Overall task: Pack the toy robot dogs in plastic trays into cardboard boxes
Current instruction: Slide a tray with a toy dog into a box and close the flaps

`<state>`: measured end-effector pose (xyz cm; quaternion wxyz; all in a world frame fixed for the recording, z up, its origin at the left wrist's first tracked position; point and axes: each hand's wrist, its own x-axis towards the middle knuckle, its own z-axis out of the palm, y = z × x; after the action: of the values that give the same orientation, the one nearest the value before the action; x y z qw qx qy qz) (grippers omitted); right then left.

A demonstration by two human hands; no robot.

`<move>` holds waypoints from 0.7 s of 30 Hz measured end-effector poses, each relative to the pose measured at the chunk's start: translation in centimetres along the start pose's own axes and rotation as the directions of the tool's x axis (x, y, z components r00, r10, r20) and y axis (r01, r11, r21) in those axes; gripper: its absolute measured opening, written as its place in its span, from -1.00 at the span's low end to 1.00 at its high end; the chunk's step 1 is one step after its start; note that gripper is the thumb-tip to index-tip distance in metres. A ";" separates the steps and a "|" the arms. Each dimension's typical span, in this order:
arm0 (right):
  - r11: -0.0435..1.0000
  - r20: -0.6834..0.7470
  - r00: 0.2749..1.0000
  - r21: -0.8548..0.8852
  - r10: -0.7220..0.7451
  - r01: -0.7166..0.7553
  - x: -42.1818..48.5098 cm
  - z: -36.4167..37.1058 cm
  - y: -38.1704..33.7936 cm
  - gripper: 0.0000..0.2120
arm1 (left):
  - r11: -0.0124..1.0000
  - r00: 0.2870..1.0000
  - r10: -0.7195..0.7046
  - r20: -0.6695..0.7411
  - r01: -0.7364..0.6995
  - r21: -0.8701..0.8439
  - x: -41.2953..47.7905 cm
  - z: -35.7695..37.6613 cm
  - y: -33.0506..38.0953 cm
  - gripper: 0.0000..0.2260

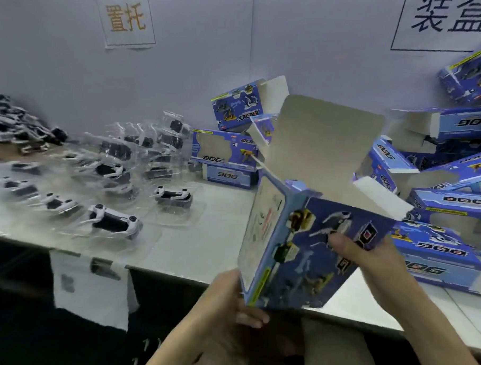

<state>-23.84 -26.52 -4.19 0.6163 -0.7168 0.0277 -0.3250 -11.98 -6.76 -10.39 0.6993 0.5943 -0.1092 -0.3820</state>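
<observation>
The grey tabletop runs along a pale wall. At its right end lies a loose pile of blue cardboard boxes marked "DOG", several with flaps open. A few more boxes are stacked at the back near the middle.

In front of the pile, over the tabletop's near edge, the person holds one open box tilted in the air. Its grey flaps stand open at the top and its printed side faces the camera.

On the left half of the tabletop is a heap of clear plastic trays with toy dogs in them. Nearer lie single trays, each with a white and black toy dog. A dark pile of loose toy dogs lies at the far left.

The left hand grips the box's lower left corner, fingers curled round the edge. The right hand clamps the box's right side, with its fingers on the printed face.

Two paper signs hang on the wall, and a paper tag hangs from the tabletop's front edge.
</observation>
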 end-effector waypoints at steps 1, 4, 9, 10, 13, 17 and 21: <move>0.999 -0.091 0.996 -0.034 -0.010 0.006 0.2 -0.1 0.1 -0.26 | 0.978 0.982 0.166 -0.089 -0.153 0.138 -0.2 -1.1 0.7 -0.81; 0.994 -0.207 0.978 -0.099 0.021 -0.042 1.2 -0.2 1.4 -0.22 | 0.514 0.628 0.757 -0.180 -0.402 0.758 -2.0 -5.9 3.5 -0.92; 0.990 -0.308 0.950 -0.103 0.059 -0.094 1.2 0.3 3.0 -0.40 | 0.221 0.482 0.802 -0.353 0.310 0.925 -1.5 -14.1 7.0 -0.69; 0.990 -0.304 0.950 -0.097 0.072 -0.106 1.2 0.3 3.2 -0.44 | 0.248 0.511 0.759 -0.405 0.348 0.904 -1.3 -14.9 7.0 -0.72; 0.988 -0.284 0.955 -0.099 0.085 -0.117 1.2 0.1 3.4 -0.50 | 0.269 0.519 0.780 -0.349 0.227 0.936 -0.8 -15.6 6.0 -0.85; 0.992 -0.316 0.947 -0.092 0.056 -0.089 1.1 -0.1 2.9 -0.47 | 0.218 0.539 0.824 -0.174 -0.019 0.976 -1.0 -12.5 4.2 -0.89; 0.990 -0.414 0.909 -0.139 -0.042 -0.018 0.8 -0.9 1.0 -0.33 | 0.190 0.580 0.814 0.032 -0.318 0.929 -0.7 -6.0 1.0 -0.86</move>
<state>-23.23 -27.88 -4.74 0.5426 -0.6725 0.1766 -0.4712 -8.41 -1.82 -10.89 0.3856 0.8395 -0.3312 0.1921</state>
